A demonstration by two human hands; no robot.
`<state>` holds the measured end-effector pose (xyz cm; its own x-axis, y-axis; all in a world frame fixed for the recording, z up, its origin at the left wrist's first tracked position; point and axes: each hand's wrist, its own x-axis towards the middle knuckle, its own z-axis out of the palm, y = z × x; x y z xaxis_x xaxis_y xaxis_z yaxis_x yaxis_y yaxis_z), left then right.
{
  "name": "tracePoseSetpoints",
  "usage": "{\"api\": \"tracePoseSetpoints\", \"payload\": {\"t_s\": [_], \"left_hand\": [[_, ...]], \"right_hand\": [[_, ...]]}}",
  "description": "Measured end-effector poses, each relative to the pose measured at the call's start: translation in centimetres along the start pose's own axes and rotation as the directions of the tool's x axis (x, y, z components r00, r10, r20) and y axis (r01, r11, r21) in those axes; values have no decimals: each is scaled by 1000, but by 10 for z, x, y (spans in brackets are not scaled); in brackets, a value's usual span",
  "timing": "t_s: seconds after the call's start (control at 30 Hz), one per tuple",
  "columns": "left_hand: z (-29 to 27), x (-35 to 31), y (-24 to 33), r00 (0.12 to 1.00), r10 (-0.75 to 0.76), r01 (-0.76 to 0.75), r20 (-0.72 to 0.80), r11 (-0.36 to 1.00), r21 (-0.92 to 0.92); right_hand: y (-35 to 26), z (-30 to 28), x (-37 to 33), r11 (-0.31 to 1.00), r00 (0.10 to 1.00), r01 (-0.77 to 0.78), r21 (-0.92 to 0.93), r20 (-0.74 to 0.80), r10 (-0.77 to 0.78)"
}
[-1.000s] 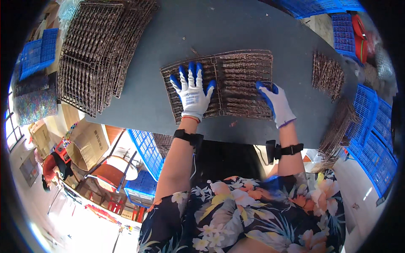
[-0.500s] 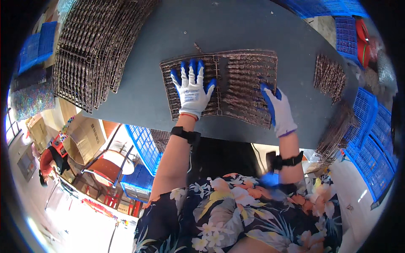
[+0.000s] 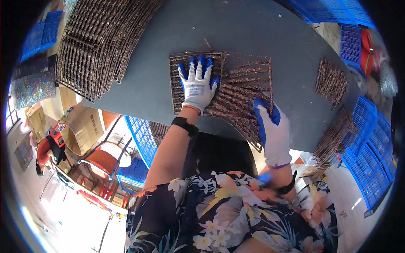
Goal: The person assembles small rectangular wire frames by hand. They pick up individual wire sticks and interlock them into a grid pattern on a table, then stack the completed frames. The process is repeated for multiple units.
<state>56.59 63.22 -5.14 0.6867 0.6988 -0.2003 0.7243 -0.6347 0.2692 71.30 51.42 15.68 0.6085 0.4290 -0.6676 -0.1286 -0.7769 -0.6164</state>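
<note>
A dark brown, glittery moulded frame (image 3: 198, 55) with rows of twisted sticks lies on the grey table. My left hand (image 3: 197, 86), in a white glove with blue fingertips, is spread flat over its left half. On the right half, the twisted sticks (image 3: 236, 95) fan out and bend toward me. Gloved alike, my right hand (image 3: 272, 126) is closed around the sticks' right ends by the frame's right bar (image 3: 270, 80). Its fingers partly hide those ends. A small loose brown piece (image 3: 208, 43) lies beyond the frame.
A tall overlapping stack of similar frames (image 3: 101, 46) covers the table's far left. Loose twisted sticks (image 3: 331, 82) lie in a bundle at the right, with more brown pieces (image 3: 337, 133) at the right edge. Blue crates (image 3: 369, 168) stand beyond; a chair (image 3: 103, 160) is at lower left.
My right hand has moved toward me and slightly left, drawing the right-half sticks down into a bent fan. My left hand stays flat on the left half.
</note>
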Motion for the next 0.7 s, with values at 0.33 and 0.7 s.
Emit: {"api": "tracePoseSetpoints", "payload": {"t_s": [0.33,0.7], "left_hand": [[6,0,-5,988,20,-36,-154,994,-102],[2,-31,5,972,198,-191,130,979,-65]], "right_hand": [[35,-17,30,985,995,98,141,-2,-98],[65,-32,71,914,1000,-11,404,-6,15]]}}
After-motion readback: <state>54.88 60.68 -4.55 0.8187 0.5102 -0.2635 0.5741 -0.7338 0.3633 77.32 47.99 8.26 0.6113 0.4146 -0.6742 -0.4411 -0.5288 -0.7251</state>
